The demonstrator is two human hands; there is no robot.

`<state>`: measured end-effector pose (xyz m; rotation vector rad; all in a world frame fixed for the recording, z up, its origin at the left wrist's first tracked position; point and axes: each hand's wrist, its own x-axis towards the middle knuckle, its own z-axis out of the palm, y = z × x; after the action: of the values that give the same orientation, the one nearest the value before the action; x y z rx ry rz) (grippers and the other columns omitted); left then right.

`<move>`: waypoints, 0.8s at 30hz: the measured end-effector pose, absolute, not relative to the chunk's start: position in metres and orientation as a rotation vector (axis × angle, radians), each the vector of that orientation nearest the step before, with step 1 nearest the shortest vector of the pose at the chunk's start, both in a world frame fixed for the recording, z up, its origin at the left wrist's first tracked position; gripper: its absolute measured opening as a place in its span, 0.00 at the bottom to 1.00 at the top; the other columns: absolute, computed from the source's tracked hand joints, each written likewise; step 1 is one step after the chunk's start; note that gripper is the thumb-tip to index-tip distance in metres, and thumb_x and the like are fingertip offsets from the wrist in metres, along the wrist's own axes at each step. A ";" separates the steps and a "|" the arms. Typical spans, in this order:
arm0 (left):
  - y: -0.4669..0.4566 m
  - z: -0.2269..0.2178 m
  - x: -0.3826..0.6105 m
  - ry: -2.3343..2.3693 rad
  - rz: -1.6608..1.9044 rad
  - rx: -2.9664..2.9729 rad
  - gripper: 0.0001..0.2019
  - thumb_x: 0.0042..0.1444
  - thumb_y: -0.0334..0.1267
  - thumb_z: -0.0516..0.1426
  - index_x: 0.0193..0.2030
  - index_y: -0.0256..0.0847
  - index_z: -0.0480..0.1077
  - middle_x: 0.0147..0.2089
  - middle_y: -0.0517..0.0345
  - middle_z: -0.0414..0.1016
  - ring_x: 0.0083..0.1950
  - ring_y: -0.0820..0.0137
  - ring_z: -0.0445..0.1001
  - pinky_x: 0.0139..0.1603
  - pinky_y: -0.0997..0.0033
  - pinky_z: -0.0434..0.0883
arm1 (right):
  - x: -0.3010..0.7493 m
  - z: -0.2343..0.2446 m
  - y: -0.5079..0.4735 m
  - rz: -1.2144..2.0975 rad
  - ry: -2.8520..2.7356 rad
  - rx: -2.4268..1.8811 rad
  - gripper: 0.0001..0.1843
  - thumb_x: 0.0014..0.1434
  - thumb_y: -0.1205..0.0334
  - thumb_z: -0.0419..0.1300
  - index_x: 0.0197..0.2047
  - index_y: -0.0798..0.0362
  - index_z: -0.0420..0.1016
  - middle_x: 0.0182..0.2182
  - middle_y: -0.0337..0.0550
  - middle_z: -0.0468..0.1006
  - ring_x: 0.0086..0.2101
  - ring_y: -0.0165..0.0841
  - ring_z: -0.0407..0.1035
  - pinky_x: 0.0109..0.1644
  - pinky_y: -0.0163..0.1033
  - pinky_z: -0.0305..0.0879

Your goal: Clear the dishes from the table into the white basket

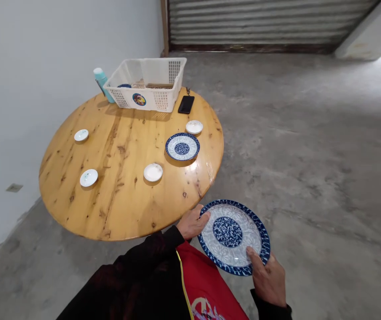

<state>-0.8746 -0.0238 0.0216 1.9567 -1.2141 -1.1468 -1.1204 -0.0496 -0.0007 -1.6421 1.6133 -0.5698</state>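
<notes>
A blue-and-white patterned plate is held between my two hands, off the near right edge of the table and in front of my body. My left hand grips its left rim with the thumb over the top. On the lower right rim, my right hand has its thumb pressed on the face and its fingers hidden underneath. A second patterned plate lies on the table's right side. Small white saucers surround it: one just behind and another to its left.
On the round wooden table, two more white saucers lie at the left. Toward the back stand a white plastic basket with things inside, a turquoise bottle and a black phone. A wall borders the left.
</notes>
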 end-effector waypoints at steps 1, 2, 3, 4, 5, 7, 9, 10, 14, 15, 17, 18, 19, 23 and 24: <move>-0.032 0.022 -0.871 -1.182 -1.134 1.967 0.15 0.67 0.49 0.47 0.41 0.41 0.68 0.35 0.55 0.74 0.38 0.63 0.73 0.44 0.63 0.70 | -1.114 0.001 -0.065 -0.542 1.615 -1.628 0.27 0.55 0.37 0.55 0.36 0.53 0.77 0.32 0.56 0.83 0.37 0.52 0.77 0.39 0.48 0.70; -0.040 0.022 -0.866 -1.144 -1.119 1.980 0.15 0.67 0.49 0.47 0.41 0.41 0.68 0.36 0.54 0.74 0.39 0.62 0.73 0.43 0.63 0.70 | -1.107 0.004 -0.079 -0.519 1.619 -1.610 0.27 0.54 0.36 0.55 0.35 0.53 0.77 0.32 0.56 0.83 0.38 0.53 0.77 0.39 0.49 0.70; -0.047 0.022 -0.861 -1.107 -1.101 1.995 0.15 0.67 0.48 0.47 0.41 0.41 0.69 0.36 0.54 0.75 0.39 0.62 0.73 0.43 0.64 0.70 | -1.099 0.006 -0.093 -0.498 1.613 -1.596 0.28 0.53 0.35 0.55 0.34 0.53 0.77 0.32 0.57 0.83 0.38 0.53 0.76 0.40 0.49 0.70; -0.053 0.022 -0.856 -1.074 -1.080 2.009 0.16 0.67 0.48 0.47 0.41 0.41 0.69 0.36 0.53 0.75 0.39 0.62 0.74 0.42 0.64 0.70 | -1.091 0.007 -0.106 -0.483 1.596 -1.591 0.28 0.52 0.35 0.56 0.34 0.53 0.77 0.31 0.56 0.82 0.38 0.53 0.76 0.40 0.48 0.70; -0.059 0.022 -0.851 -1.043 -1.056 2.022 0.16 0.67 0.48 0.47 0.41 0.41 0.69 0.36 0.54 0.76 0.39 0.62 0.74 0.42 0.64 0.70 | -1.082 0.009 -0.119 -0.474 1.573 -1.593 0.27 0.52 0.36 0.56 0.33 0.53 0.77 0.31 0.56 0.82 0.38 0.53 0.76 0.40 0.48 0.70; -0.069 0.021 -0.841 -0.991 -1.012 2.040 0.15 0.67 0.48 0.47 0.42 0.41 0.70 0.37 0.54 0.77 0.39 0.63 0.74 0.42 0.65 0.70 | -1.065 0.011 -0.141 -0.456 1.537 -1.599 0.25 0.52 0.38 0.56 0.33 0.53 0.77 0.31 0.56 0.82 0.37 0.51 0.76 0.39 0.46 0.69; -0.078 0.022 -0.831 -0.954 -0.974 2.061 0.15 0.68 0.47 0.47 0.43 0.41 0.70 0.38 0.54 0.77 0.40 0.63 0.74 0.44 0.64 0.71 | -1.049 0.012 -0.160 -0.432 1.513 -1.608 0.24 0.51 0.39 0.56 0.33 0.54 0.77 0.30 0.56 0.82 0.36 0.51 0.76 0.38 0.46 0.69; -0.082 0.023 -0.826 -0.939 -0.953 2.082 0.15 0.68 0.47 0.47 0.42 0.41 0.70 0.39 0.53 0.77 0.41 0.63 0.74 0.45 0.64 0.71 | -1.041 0.012 -0.169 -0.416 1.503 -1.613 0.25 0.50 0.39 0.56 0.33 0.54 0.77 0.30 0.57 0.82 0.36 0.52 0.76 0.38 0.46 0.68; -0.094 0.029 -0.807 -0.922 -0.866 2.184 0.15 0.67 0.45 0.48 0.38 0.41 0.70 0.39 0.51 0.75 0.44 0.61 0.73 0.48 0.63 0.70 | -1.013 0.016 -0.202 -0.350 1.438 -1.638 0.27 0.48 0.38 0.56 0.34 0.54 0.77 0.33 0.57 0.82 0.38 0.52 0.76 0.40 0.47 0.68; -0.096 0.030 -0.802 -0.911 -0.843 2.197 0.15 0.67 0.45 0.48 0.37 0.40 0.70 0.39 0.51 0.75 0.44 0.61 0.72 0.48 0.63 0.69 | -1.006 0.017 -0.210 -0.339 1.411 -1.653 0.27 0.48 0.38 0.56 0.35 0.54 0.77 0.33 0.56 0.82 0.38 0.51 0.75 0.41 0.47 0.68; -0.103 0.033 -0.793 -0.868 -0.801 2.211 0.14 0.67 0.45 0.49 0.36 0.41 0.69 0.39 0.52 0.74 0.43 0.62 0.72 0.48 0.64 0.69 | -0.991 0.020 -0.227 -0.325 1.348 -1.688 0.25 0.48 0.39 0.55 0.34 0.54 0.76 0.33 0.55 0.82 0.38 0.50 0.75 0.41 0.46 0.68; -0.106 0.034 -0.788 -0.836 -0.783 2.220 0.13 0.67 0.44 0.49 0.36 0.41 0.69 0.39 0.52 0.74 0.43 0.63 0.72 0.47 0.64 0.68 | -0.983 0.021 -0.235 -0.319 1.316 -1.705 0.25 0.48 0.40 0.55 0.33 0.53 0.76 0.32 0.54 0.82 0.37 0.49 0.74 0.41 0.46 0.68; -0.110 0.036 -0.784 -0.800 -0.764 2.233 0.13 0.67 0.44 0.49 0.36 0.41 0.69 0.39 0.53 0.74 0.42 0.63 0.72 0.47 0.65 0.68 | -0.975 0.023 -0.243 -0.313 1.288 -1.720 0.24 0.48 0.40 0.55 0.32 0.53 0.75 0.31 0.53 0.81 0.36 0.48 0.74 0.41 0.46 0.69; -0.129 0.040 -0.768 -0.693 -0.695 2.289 0.13 0.67 0.43 0.50 0.36 0.40 0.69 0.40 0.52 0.75 0.43 0.62 0.73 0.47 0.65 0.68 | -0.941 0.024 -0.279 -0.299 1.171 -1.775 0.24 0.49 0.41 0.55 0.34 0.54 0.76 0.32 0.53 0.81 0.35 0.46 0.73 0.42 0.46 0.69; -0.134 0.041 -0.764 -0.671 -0.673 2.307 0.13 0.67 0.43 0.50 0.37 0.40 0.70 0.41 0.51 0.76 0.44 0.61 0.73 0.48 0.64 0.68 | -0.932 0.024 -0.288 -0.301 1.141 -1.793 0.24 0.49 0.41 0.54 0.34 0.54 0.76 0.32 0.53 0.81 0.36 0.46 0.73 0.42 0.46 0.69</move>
<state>-0.7640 -0.1341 0.0412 2.3066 -0.6710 -0.6731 -0.9320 -0.2878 0.0237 -1.7929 1.1410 -0.3011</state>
